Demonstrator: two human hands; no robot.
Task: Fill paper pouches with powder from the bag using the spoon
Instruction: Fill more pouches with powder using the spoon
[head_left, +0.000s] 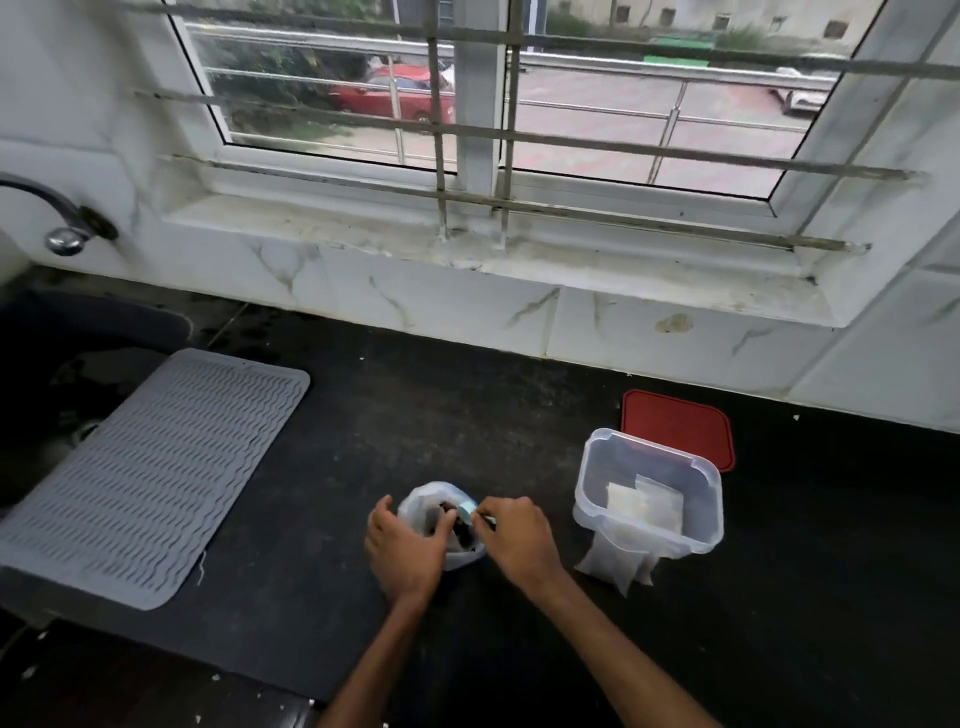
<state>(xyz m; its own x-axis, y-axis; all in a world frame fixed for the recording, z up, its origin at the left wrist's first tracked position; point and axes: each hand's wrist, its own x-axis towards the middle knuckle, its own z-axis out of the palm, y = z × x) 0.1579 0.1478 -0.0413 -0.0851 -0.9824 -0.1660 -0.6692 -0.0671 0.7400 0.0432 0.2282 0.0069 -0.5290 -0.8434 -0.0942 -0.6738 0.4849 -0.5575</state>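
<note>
A clear plastic bag (431, 499) with dark powder inside stands open on the black counter (415, 405), low in the middle. My left hand (405, 545) grips the bag's near left side. My right hand (514, 535) pinches a small light-blue spoon (466, 512) at the bag's right rim. White paper pouches (647, 506) lie inside a clear plastic container (597, 467) to the right. More pouches (615, 564) lie on the counter against the container's front.
A red lid (680, 426) lies behind the container. A grey ribbed drying mat (156, 467) covers the left counter beside a dark sink (62, 332) with a tap (62, 218). A tiled wall and barred window run along the back.
</note>
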